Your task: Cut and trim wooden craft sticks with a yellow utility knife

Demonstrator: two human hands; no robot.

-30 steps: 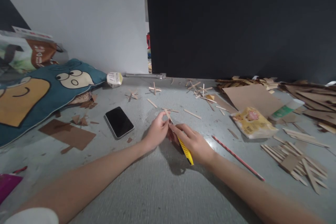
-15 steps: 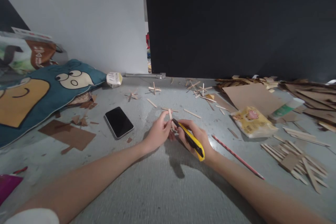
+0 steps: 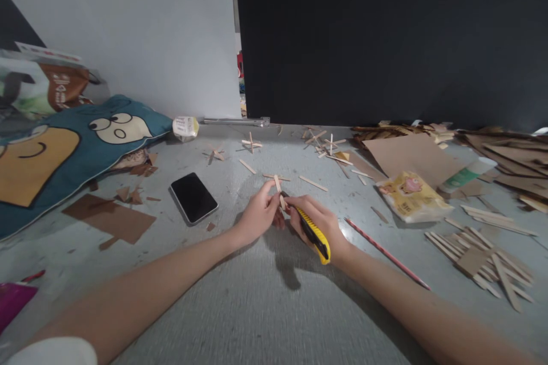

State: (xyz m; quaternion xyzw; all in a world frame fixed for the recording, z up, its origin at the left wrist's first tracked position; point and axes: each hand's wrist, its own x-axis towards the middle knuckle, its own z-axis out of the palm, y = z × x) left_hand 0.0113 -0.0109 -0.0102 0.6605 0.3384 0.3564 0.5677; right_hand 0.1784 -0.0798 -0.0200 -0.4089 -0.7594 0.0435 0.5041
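Observation:
Between the fingers of my left hand [image 3: 257,214] is a pale wooden craft stick [image 3: 277,183], held tilted above the table. My right hand [image 3: 317,222] is wrapped round a yellow and black utility knife [image 3: 314,234], its front end against the stick near my left fingertips. The blade itself is too small to make out. Just beyond my hands, loose craft sticks [image 3: 313,183] lie on the grey tabletop [image 3: 240,308]. Farther back stand small crossed-stick pieces [image 3: 251,143].
A phone [image 3: 194,198] and brown cardboard [image 3: 111,218] lie to the left, beside a blue cushion [image 3: 103,151]. On the right are a red pencil [image 3: 387,253], a yellow packet [image 3: 413,197], a glue stick [image 3: 467,175] and a heap of sticks [image 3: 483,262]. Dark and white panels [image 3: 385,40] stand behind.
My right hand and the knife have shifted slightly left along the stick, and the knife has turned a little. My left hand keeps its hold, almost still.

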